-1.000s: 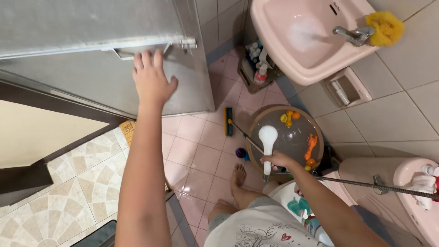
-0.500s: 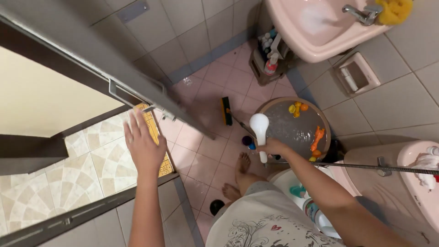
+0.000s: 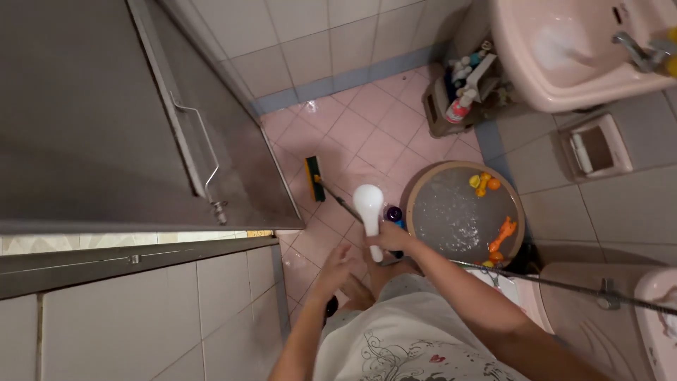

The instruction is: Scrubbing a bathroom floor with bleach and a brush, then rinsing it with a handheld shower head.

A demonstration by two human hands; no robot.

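Right hand [image 3: 392,233] is closed around the lower handle of a white shower head [image 3: 369,209], holding it above the pink tiled floor [image 3: 367,134], just left of a round basin [image 3: 423,185] of water in which yellow and orange toys [image 3: 482,183] float. Left hand [image 3: 337,269] hangs low and loosely open, fingers relaxed, holding nothing, just beside the right hand and below the handle's end. The shower head's long axis runs nearly upright in the frame, the oval spray face at the far end, away from the body, the handle end toward the person; the face looks up toward the camera, and no spray can be seen from it. Its metal hose [image 3: 564,286] trails off to the right past a pink toilet [image 3: 585,282]. By my judgement the step in hand is bringing the shower head to bear with the door [image 3: 106,113] swung shut at left; the next move seems to call for turning the wrist so the face tips down toward floor or basin, keeping the hose free of the basin's rim. A floor brush [image 3: 314,179] lies near, beyond the head.
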